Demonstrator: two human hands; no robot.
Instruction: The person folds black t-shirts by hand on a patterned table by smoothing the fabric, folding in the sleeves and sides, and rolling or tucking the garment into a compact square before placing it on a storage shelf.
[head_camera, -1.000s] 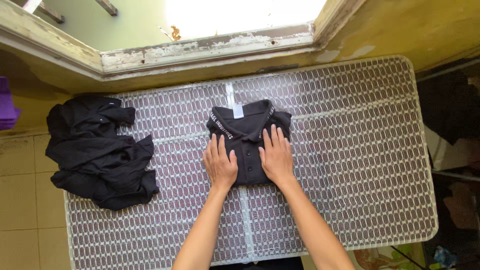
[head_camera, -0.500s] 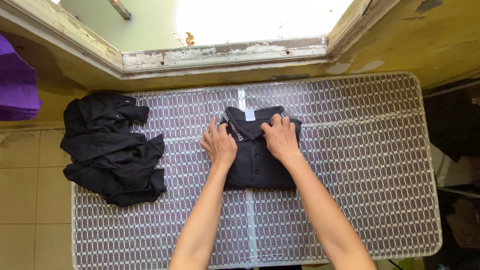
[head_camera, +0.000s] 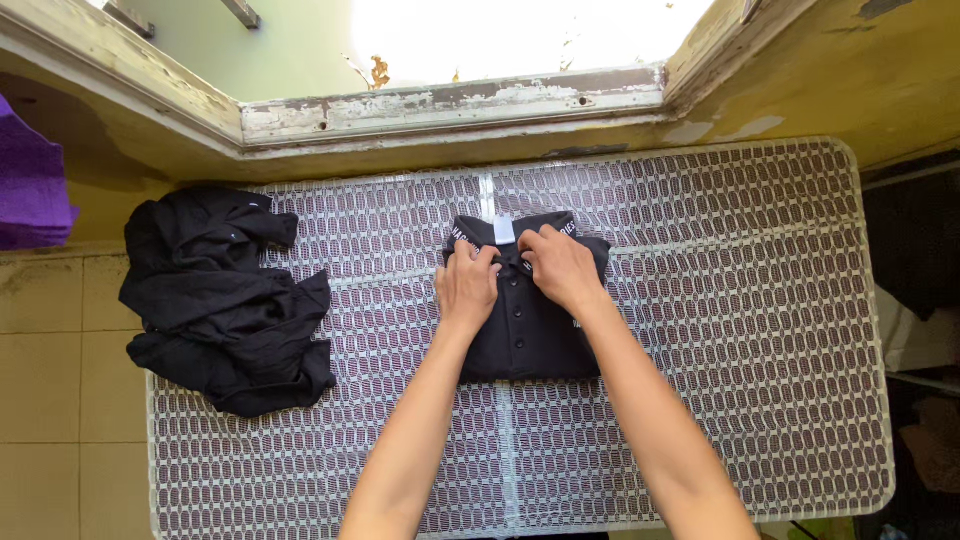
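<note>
My 2 forearms come up from the bottom edge of the frame and meet at mid-frame. My left hand (head_camera: 468, 285) and my right hand (head_camera: 560, 268) lie side by side on the folded black polo shirt (head_camera: 525, 325), which sits flat at the centre of the patterned table cover (head_camera: 740, 330). The fingers of both are curled and pinch the shirt's collar (head_camera: 505, 240) near the white tag (head_camera: 504, 229). At the left of the frame a heap of black clothes (head_camera: 225, 300) lies crumpled on the same cover, well apart from the shirt. Beyond, at the top, runs a weathered window sill (head_camera: 450, 105), and a purple cloth (head_camera: 30, 195) shows at the upper left edge.
</note>
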